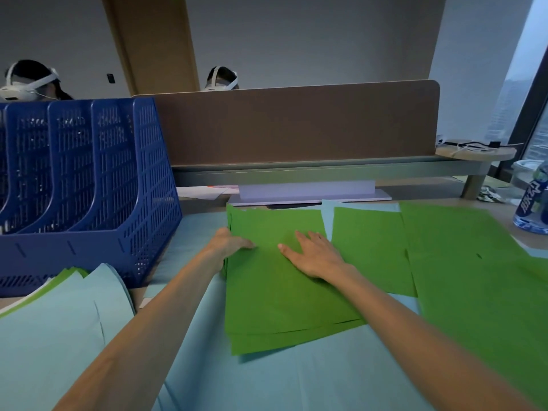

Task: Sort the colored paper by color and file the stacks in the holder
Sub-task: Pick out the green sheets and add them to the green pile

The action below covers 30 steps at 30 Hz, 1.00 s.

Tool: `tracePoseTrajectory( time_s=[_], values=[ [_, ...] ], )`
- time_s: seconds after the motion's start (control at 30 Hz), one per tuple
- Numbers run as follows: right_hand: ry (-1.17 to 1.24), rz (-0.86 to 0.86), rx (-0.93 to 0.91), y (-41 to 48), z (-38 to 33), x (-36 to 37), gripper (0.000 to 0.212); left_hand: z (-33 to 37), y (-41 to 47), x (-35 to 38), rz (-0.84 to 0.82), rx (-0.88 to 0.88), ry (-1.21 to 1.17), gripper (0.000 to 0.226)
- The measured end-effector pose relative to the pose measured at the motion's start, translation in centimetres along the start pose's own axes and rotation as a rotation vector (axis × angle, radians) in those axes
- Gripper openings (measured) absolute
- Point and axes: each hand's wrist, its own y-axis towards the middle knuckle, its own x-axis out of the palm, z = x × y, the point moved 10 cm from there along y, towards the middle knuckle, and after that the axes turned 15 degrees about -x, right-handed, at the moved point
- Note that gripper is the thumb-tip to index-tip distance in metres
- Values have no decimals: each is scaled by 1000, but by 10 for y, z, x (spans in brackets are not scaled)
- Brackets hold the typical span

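A stack of green paper (275, 298) lies in the middle of the desk on top of light blue sheets (296, 378). My left hand (226, 243) grips the stack's left edge, thumb on top and fingers under the side. My right hand (314, 253) lies flat on the stack with fingers spread. More green sheets (367, 247) and a large green sheet (474, 277) lie to the right. A mixed blue and green pile (65, 315) sits at the near left. The blue mesh file holder (89, 185) stands at the left, its slots showing no paper.
A brown desk divider (296, 126) runs along the back, with a pale lavender stand (308, 192) at its foot. A water bottle (533, 203) stands at the right edge. Two people wearing headsets sit beyond the divider.
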Motion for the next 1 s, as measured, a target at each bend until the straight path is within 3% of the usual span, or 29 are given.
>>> tracePoseTrajectory(
  time_s=[0.1, 0.2, 0.3, 0.4, 0.43, 0.5, 0.6, 0.7, 0.77, 0.83, 0.93, 1.0],
  values=[
    [138, 48, -19, 2, 4, -7, 79, 15, -8, 8, -24, 135, -26, 55],
    [387, 239, 7, -5, 19, -33, 75, 35, -23, 1, -54, 294, -141, 57],
    [728, 398, 86, -14, 36, -52, 98, 51, -50, -19, -89, 452, -226, 58],
    [1053, 441, 81, -17, 22, -69, 130, 57, -70, -44, -92, 512, -328, 44],
    [1104, 451, 62, -16, 15, -77, 131, 58, -75, -50, -79, 514, -342, 41],
    [1085, 508, 18, -20, -3, -101, 114, 60, -86, -60, -23, 507, -338, 48],
    [864, 552, -72, -33, -34, -135, 105, 65, -110, -74, 43, 522, -322, 56],
    [712, 751, -140, -67, -51, -182, 64, 84, -145, -90, 135, 644, -306, 59],
    [730, 875, -211, -95, -66, -209, 39, 94, -174, -101, 173, 720, -355, 41],
    [711, 936, -248, -114, -76, -221, 38, 100, -198, -105, 166, 774, -405, 12],
    [712, 897, -209, -131, -79, -209, 47, 94, -220, -104, 193, 836, -413, 27],
    [755, 850, -170, -137, -75, -192, 82, 83, -218, -97, 192, 818, -403, 37]
  ],
)
